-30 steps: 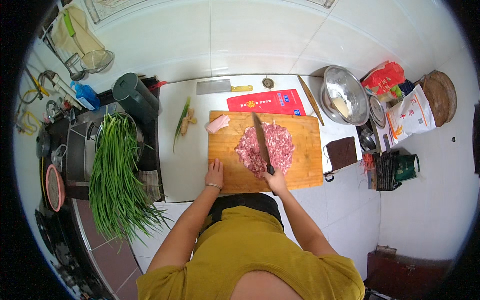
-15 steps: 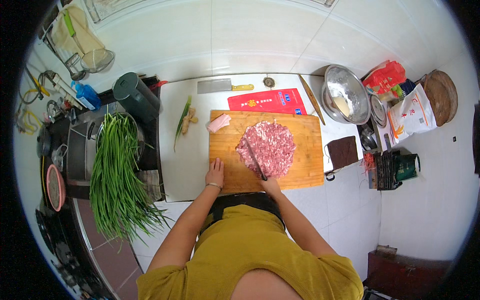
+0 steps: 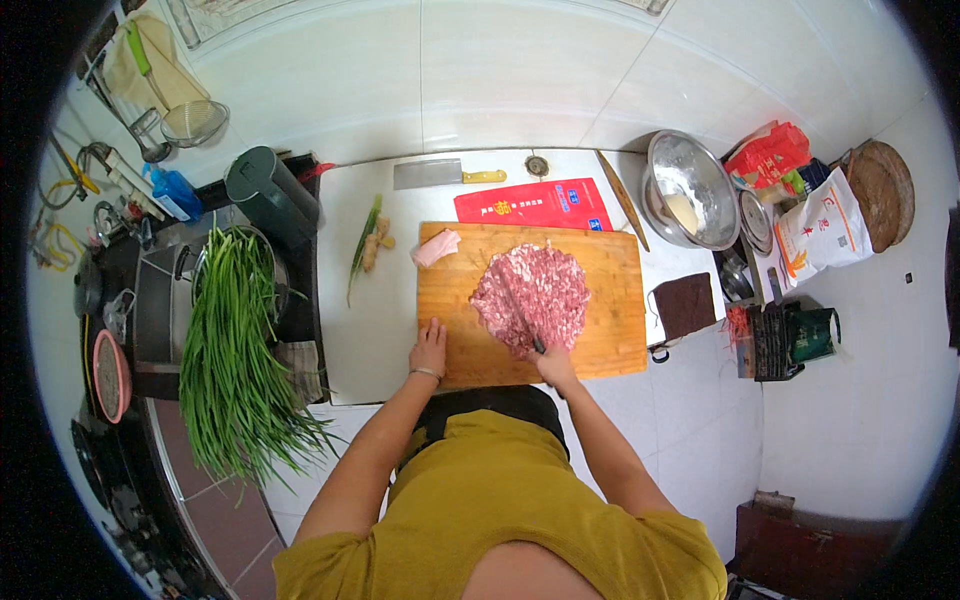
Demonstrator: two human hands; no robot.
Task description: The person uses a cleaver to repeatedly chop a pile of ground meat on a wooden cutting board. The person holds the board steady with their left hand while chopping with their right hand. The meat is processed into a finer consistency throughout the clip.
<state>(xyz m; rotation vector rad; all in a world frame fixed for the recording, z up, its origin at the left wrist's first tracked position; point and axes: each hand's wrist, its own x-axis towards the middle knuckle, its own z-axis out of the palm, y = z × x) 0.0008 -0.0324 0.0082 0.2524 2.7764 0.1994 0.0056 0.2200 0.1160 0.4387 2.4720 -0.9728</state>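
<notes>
My right hand (image 3: pixel 557 368) is closed round the handle of a knife (image 3: pixel 519 309), whose narrow blade lies across a flat mound of chopped pink meat (image 3: pixel 550 290). The mound sits in the middle of a wooden cutting board (image 3: pixel 615 330). At the board's front left edge, my left hand (image 3: pixel 429 350) rests with its fingers stretched out, holding nothing. A pale piece of pork skin (image 3: pixel 436 248) lies on the board's far left corner. Left of the board are a green scallion (image 3: pixel 361 255) and a knob of ginger (image 3: pixel 376 247).
Behind the board lie a cleaver (image 3: pixel 428 174) and a red packet (image 3: pixel 530 203). A steel bowl (image 3: pixel 690 190) with dough stands at the far right, near a brown cloth (image 3: pixel 685 305). Long green chives (image 3: pixel 230 350) overhang the counter at left, beside a dark cylindrical container (image 3: pixel 272 193).
My right hand has shifted slightly to the right and forward with the knife, so the blade lies further over the meat. My left hand stays in place.
</notes>
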